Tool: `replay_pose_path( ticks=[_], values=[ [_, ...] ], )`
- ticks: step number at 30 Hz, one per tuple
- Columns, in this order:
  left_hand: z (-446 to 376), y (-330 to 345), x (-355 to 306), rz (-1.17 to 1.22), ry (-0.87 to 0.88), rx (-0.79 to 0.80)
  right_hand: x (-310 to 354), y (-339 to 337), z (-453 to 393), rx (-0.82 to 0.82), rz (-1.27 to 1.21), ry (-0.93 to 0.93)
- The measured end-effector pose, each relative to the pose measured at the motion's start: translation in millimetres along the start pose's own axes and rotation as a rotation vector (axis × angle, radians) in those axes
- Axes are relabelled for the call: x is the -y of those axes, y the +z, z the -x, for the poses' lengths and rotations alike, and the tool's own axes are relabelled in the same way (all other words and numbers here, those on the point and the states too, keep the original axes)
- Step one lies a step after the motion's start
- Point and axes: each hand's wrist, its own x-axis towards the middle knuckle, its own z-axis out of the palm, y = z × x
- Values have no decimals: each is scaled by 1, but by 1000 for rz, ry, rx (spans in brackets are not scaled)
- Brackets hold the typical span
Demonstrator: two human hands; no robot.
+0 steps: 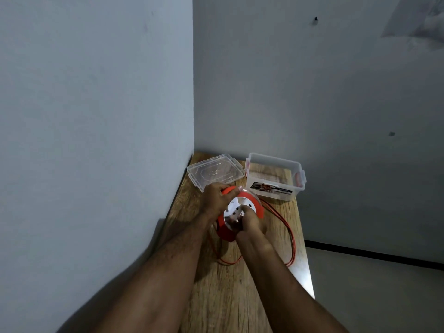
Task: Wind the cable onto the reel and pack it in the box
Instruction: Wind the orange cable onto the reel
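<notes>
At the far left of the wooden table (225, 292), just beyond the left hand's fingertips, a clear plastic lid (215, 172) lay flat on its own, and nothing could be seen resting on it. The left hand (216, 197) was curled shut around the orange handle (228, 189) at the top of the reel (240, 212), with the thumb and fingers wrapped over it. The reel stood on the table between the two hands, an orange body with a white round face turned up toward the camera.

The right hand (249, 222) lay against that white face, its fingers bent and pressed onto the middle of the disc; whether they pinched a knob there could not be told, since the hand covered the spot. The orange cable (292, 239) ran out from the reel just beyond the right hand's knuckles, swept in a loose loop to the right of the wrist, and came back across the table under the forearms, so much of it was unwound.

Beyond the right hand's fingers and a little to the right stood the clear box (275, 176), open at the top, with a printed label on its near wall. A small red item showed at its right end, though whether it lay inside or was part of the latch was unclear.
</notes>
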Motion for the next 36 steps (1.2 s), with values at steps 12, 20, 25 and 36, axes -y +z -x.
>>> replay_pose_path(
  ticks=[12, 20, 25, 36],
  values=[
    [-15, -19, -9, 12, 15, 122, 3, -52, 23, 178, 1633, -1734],
    [-4, -29, -18, 15, 18, 291, 7, -61, 24, 267, 1916, -1710],
    [3, -29, -20, 9, 30, 344, 8, -62, 26, 330, 1896, -1779],
    [13, -32, -27, -17, 60, 279, 7, -56, 41, 200, 1658, -1530]
  ],
)
